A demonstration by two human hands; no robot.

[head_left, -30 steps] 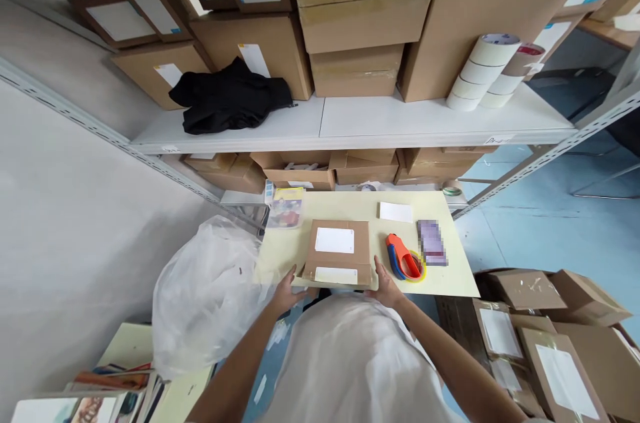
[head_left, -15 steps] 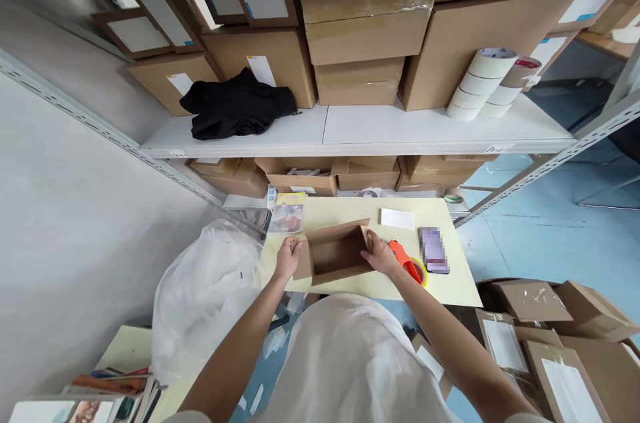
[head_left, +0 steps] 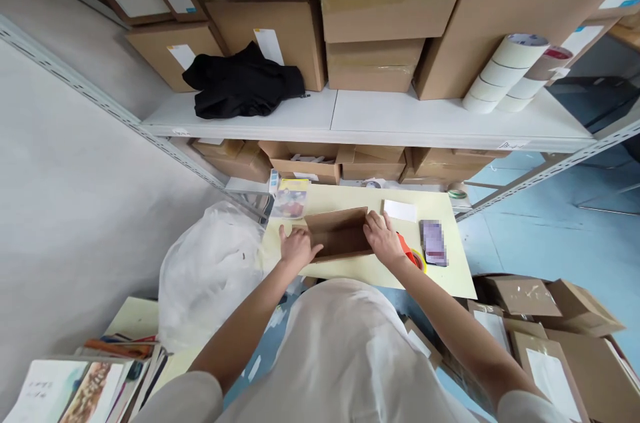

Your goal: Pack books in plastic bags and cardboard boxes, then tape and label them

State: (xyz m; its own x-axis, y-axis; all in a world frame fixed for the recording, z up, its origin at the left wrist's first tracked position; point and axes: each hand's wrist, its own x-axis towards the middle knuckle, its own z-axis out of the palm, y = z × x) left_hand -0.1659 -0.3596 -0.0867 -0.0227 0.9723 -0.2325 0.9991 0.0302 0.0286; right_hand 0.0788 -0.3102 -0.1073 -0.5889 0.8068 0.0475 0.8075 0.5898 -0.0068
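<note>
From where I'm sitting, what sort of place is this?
Probably a storeroom or packing area: cardboard boxes fill the shelving, rolls of tape stand stacked on a shelf, and an open carton is at a table.

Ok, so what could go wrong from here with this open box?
The open box sits near the front edge of the table, so a pull toward the body might tip it off. The right hand and forearm are close beside the orange-red tool, so a sideways move could knock it toward the purple item.
</note>
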